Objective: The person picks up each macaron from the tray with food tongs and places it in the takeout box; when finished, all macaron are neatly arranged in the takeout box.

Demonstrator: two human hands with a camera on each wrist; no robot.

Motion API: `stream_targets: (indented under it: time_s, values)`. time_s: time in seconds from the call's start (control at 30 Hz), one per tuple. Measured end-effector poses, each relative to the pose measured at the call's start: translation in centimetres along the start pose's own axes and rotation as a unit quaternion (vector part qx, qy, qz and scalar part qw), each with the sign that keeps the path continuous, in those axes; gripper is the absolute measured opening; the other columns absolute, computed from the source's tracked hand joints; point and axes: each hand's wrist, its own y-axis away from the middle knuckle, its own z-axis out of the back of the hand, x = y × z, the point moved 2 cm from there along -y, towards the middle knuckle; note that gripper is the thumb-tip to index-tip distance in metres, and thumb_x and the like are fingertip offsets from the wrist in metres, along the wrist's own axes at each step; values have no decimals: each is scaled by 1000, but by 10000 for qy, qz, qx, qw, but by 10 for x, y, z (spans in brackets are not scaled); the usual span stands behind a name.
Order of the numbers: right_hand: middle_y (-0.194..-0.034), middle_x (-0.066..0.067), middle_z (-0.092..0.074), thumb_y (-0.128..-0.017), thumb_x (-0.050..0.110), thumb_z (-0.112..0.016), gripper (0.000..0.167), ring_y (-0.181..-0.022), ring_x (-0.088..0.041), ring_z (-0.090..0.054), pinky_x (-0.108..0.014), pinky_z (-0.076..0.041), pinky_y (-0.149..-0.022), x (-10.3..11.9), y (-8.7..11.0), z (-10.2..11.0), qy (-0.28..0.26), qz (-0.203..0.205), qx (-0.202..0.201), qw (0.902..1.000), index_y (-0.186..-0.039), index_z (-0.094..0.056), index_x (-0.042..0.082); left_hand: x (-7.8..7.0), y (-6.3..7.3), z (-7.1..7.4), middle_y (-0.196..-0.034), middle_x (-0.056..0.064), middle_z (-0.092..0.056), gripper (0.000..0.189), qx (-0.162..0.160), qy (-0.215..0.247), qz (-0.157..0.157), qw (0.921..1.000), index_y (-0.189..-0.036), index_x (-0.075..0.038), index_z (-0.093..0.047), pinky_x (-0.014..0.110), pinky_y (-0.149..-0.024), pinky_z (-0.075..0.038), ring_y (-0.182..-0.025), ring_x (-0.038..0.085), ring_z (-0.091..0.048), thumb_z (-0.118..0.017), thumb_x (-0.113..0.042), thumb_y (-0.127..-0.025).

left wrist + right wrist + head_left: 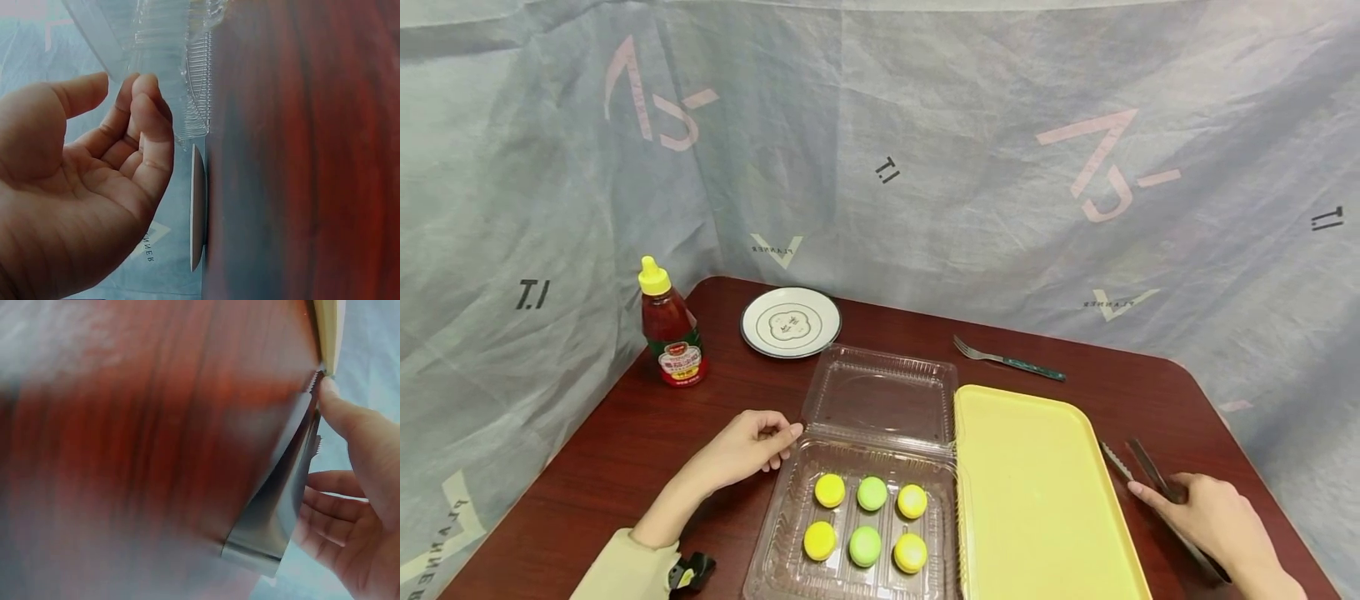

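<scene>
A clear plastic clamshell box (880, 454) lies open, its lid (880, 400) folded back. Several yellow macarons (820, 541) and two green macarons (865, 546) sit in rows inside. My left hand (752, 450) is at the box's left edge by the hinge, fingers loosely bent; the left wrist view shows a gap between thumb and fingers, with nothing held. On the right, my right hand (1217, 521) has its thumb and fingers on either side of metal tongs (275, 506), low at the table. The tongs' arms stand apart, with nothing between their tips.
A yellow tray (1037, 492) lies between the box and the tongs, against the box's right side. Behind are a fork (1011, 361) and a white plate (790, 343). A ketchup bottle (673, 333) stands at the left edge. Grey cloth (925, 167) hangs around the table.
</scene>
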Motion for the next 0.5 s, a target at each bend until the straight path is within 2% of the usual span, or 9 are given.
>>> stream_targets:
  time_s: [0.13,0.2,0.33,0.43,0.5]
  values:
    - [-61,0,-48,-89,64,-63,71,-57,-18,-50,-39,-43,-51,8,-5,8,30,163,-319,9994,-97,-67,-6,1,0,2,-69,6,-59,31,-111,76,-21,9999,-83,-3,-65,30,-55,-51,-62,19,-58,-60,-27,-102]
    - [-64,1,-50,-89,61,-65,66,-58,-17,-50,-39,-43,-52,15,-5,10,19,272,-619,9977,-96,-67,-5,1,-1,3,-69,6,-59,30,-191,80,-60,9998,-84,-2,-65,30,-55,-51,-62,19,-58,-60,-25,-102]
    - [-62,2,-43,-89,56,-69,48,-53,-13,-40,-30,-30,-50,35,-6,13,-122,496,-1280,9905,-72,-57,12,0,-6,4,-69,5,-59,29,-396,-29,34,9992,-85,-1,-66,29,-55,-52,-61,18,-58,-60,-25,-102]
    - [-61,6,-42,-89,49,-72,40,-53,-10,-38,-28,-29,-50,54,-10,15,-233,835,-1669,9822,-71,-57,17,-2,-12,6,-70,5,-60,30,-516,-175,205,9983,-87,-2,-66,29,-56,-52,-61,18,-59,-59,-26,-102]
    - [-61,8,-43,-90,44,-73,33,-53,-8,-39,-27,-31,-50,68,-15,16,-280,1069,-1797,9775,-77,-64,15,-3,-17,8,-71,6,-60,29,-570,-275,335,9974,-89,-2,-67,29,-57,-51,-61,18,-58,-59,-27,-102]
